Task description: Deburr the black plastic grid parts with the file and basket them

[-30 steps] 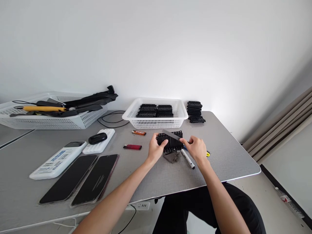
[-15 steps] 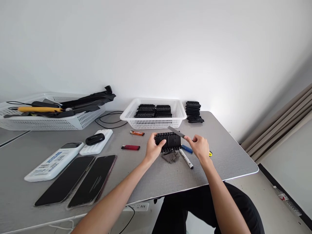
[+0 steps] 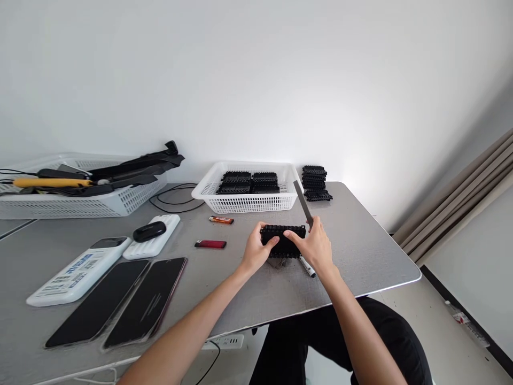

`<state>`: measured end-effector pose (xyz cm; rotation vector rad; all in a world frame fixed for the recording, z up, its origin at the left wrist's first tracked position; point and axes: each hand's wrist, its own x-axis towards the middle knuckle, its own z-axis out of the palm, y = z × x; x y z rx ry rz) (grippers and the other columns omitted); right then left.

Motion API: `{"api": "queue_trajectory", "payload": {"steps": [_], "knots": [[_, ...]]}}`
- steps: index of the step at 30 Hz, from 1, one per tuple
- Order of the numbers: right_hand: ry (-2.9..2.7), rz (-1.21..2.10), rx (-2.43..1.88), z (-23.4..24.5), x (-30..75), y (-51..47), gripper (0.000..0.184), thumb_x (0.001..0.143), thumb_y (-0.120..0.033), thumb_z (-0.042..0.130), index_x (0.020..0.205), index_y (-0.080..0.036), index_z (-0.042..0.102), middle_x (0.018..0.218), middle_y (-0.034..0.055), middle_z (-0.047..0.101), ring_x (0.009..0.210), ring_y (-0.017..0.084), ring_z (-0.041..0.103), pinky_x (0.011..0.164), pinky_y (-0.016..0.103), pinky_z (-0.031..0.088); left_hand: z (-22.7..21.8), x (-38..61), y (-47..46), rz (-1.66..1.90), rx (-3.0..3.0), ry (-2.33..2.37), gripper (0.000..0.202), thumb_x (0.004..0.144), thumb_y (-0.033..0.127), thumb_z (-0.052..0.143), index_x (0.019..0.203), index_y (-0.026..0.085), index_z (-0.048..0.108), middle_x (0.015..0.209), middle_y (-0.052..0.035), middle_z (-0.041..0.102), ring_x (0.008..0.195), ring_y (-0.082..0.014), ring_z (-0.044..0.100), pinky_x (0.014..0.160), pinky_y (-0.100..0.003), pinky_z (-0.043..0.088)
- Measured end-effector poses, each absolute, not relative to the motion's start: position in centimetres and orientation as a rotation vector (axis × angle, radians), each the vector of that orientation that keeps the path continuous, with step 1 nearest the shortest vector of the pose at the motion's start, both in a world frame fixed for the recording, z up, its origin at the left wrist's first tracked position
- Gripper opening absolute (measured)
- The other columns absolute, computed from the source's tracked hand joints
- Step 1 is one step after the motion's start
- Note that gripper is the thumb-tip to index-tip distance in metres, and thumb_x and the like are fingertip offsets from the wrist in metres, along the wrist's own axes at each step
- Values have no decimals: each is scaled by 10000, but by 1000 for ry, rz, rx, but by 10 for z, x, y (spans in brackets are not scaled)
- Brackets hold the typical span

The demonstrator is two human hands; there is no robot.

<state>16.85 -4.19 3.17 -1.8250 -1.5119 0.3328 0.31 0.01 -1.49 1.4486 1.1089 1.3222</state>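
A black plastic panel with toothed edges (image 3: 284,247) is held up over the table between both hands. My left hand (image 3: 256,247) is closed on its left side, thumb on the face. My right hand (image 3: 316,245) grips a flat grey metal file (image 3: 303,203), which points up and left, while its thumb presses the panel's right part. Beneath the panel a crumpled grey cloth (image 3: 280,263) partly shows. Close by lies a white marker (image 3: 308,267), its upper end hidden behind the panel.
A white basket (image 3: 250,203) holds several similar black panels; more are stacked (image 3: 315,182) beside it. Left are a red lighter (image 3: 210,244), an orange lighter (image 3: 221,220), two phones (image 3: 148,302), white power banks (image 3: 78,272) and a basket of tools (image 3: 80,206).
The file has swung from lying across the panel to pointing upward away from it. My right hand moved left, its thumb now on the panel. The panel tilted and shifted slightly right.
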Motion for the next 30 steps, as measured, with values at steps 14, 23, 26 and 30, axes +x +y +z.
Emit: {"api": "queue_trajectory", "payload": {"steps": [14,23,26,30], "knots": [[-1376,863,-1473,29,204,-29,482,695,-585,647,930,-167,598,617,-49,429,509,97,383,469,223,271,-13,-1,4,1348,1318,984,447,641,386,774,941,202,497,774,-15,632,697,-196,622,638,-311,494],[-1328,1137,-1260,22,191,-31,419,681,-554,685,749,-163,552,552,-73,321,486,62,274,436,200,213,-12,-1,5,1402,1411,1178,428,670,482,752,921,196,556,789,-12,617,737,-186,605,656,-282,467],[-1305,1172,-1252,23,191,-32,422,684,-547,693,763,-160,548,553,-76,307,480,57,259,420,197,199,-12,-1,4,1425,1420,1175,403,738,543,671,909,188,582,809,-25,617,764,-191,596,667,-276,459],[-1201,1225,-1220,22,196,-30,442,680,-550,714,792,-161,536,538,-92,278,459,50,249,403,195,213,-12,0,2,1365,1419,1021,458,836,583,528,1085,207,613,1009,-70,656,932,-226,608,774,-303,473]]}}
